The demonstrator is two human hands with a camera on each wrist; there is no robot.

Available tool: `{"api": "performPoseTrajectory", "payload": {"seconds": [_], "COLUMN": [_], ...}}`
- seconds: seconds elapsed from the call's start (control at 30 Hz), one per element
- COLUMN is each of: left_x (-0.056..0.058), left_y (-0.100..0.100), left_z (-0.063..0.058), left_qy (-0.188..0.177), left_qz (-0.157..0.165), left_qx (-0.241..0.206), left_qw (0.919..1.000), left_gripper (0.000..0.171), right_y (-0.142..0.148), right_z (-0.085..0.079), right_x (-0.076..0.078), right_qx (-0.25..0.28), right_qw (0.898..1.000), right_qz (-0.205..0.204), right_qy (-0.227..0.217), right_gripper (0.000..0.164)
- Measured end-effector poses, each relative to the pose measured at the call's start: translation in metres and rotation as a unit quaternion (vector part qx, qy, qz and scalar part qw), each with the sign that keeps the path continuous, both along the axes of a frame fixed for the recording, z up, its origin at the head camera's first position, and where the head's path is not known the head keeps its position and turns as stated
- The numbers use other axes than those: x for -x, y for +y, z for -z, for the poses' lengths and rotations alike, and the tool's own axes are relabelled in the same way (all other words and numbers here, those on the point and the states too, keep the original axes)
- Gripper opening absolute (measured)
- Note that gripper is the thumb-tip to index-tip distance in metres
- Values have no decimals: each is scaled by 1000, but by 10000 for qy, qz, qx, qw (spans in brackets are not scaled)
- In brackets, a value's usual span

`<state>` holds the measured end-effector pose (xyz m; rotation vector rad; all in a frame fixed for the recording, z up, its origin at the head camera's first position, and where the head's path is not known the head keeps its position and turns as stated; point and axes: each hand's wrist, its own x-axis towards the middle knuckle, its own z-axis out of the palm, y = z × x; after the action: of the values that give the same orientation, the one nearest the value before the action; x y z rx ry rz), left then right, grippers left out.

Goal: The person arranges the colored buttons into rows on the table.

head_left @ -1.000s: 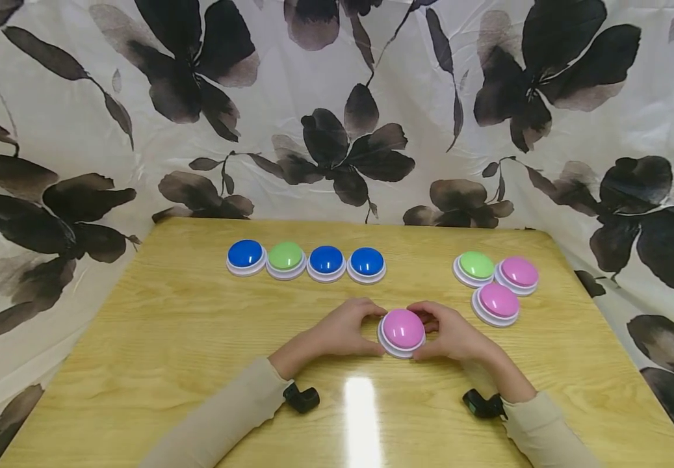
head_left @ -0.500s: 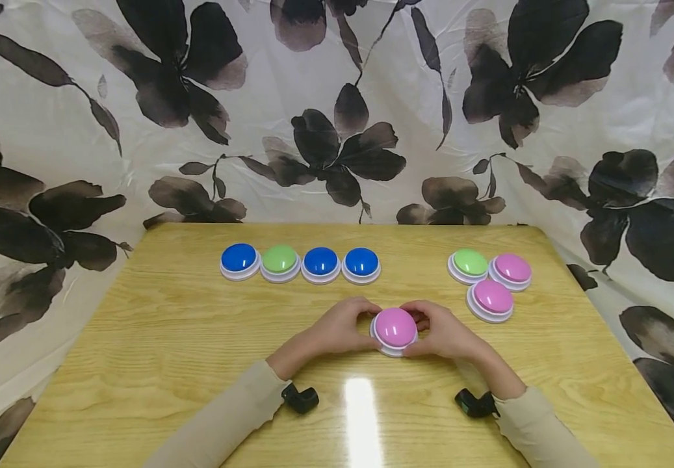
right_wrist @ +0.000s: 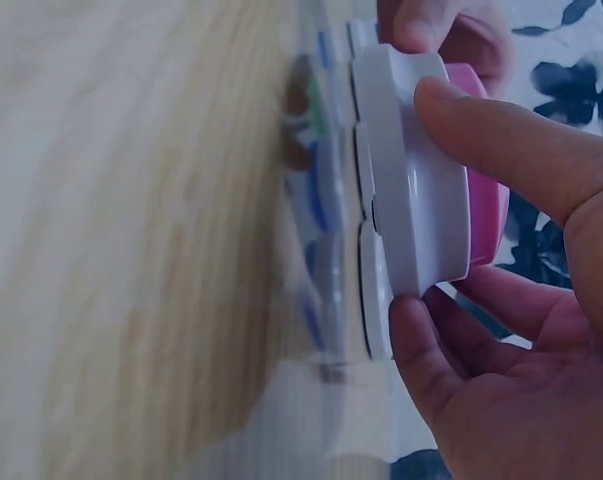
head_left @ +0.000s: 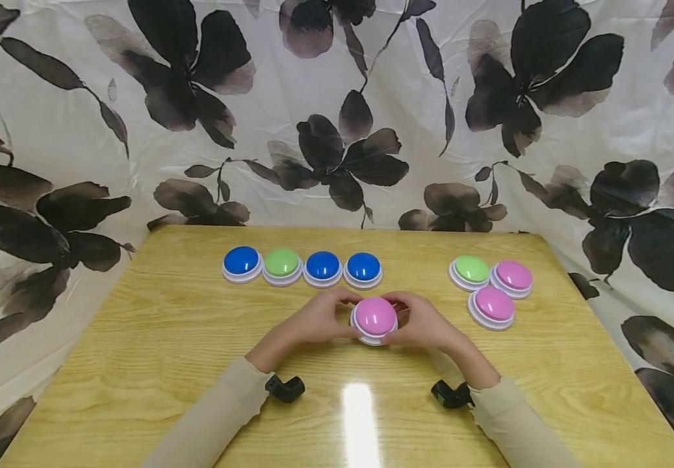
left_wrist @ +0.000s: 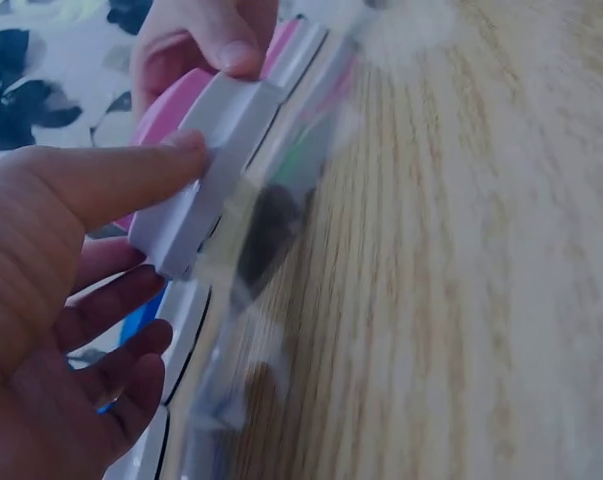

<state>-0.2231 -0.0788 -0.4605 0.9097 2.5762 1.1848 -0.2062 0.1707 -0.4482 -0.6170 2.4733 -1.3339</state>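
Between both hands is a push button with a domed pink top and a white round base (head_left: 375,316). My left hand (head_left: 324,316) pinches its left side, the thumb at the near edge and the fingers round the far side. From the right, my right hand (head_left: 422,320) grips it the same way. In the left wrist view the thumb presses on the white rim of the pink push button (left_wrist: 206,140). The right wrist view shows the pink push button (right_wrist: 421,170) held up off the wooden table, with the right thumb on its white base.
At the back left a row holds a blue button (head_left: 242,261), a green button (head_left: 282,264) and two more blue buttons (head_left: 322,266). Toward the right a green button (head_left: 470,270) and two pink buttons (head_left: 492,305) sit clustered on the wooden table (head_left: 167,364). Floral cloth (head_left: 337,84) hangs behind.
Both hands have carried the pink push button to the left and slightly away from me, closer to the row. The other buttons have stayed where they were.
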Motion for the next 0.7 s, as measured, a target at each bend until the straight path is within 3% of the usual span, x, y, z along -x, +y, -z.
{"api": "performPoseTrajectory", "payload": {"seconds": [0.27, 0.7], "left_x": [7, 15], "left_y": [-2, -8], "left_z": [0, 13], "left_qy": [55, 96], "left_qz": [-168, -339], "left_qx": [-227, -317], "left_qw": [9996, 9989], "left_gripper": [65, 64], "right_y": [-11, -23], "right_z": [-5, -2], "right_x": [12, 23], "right_qx": [-11, -58], "right_qw": [9998, 9997], "right_qz": [177, 151], "right_qy": [-129, -189], "right_gripper": [74, 73]}}
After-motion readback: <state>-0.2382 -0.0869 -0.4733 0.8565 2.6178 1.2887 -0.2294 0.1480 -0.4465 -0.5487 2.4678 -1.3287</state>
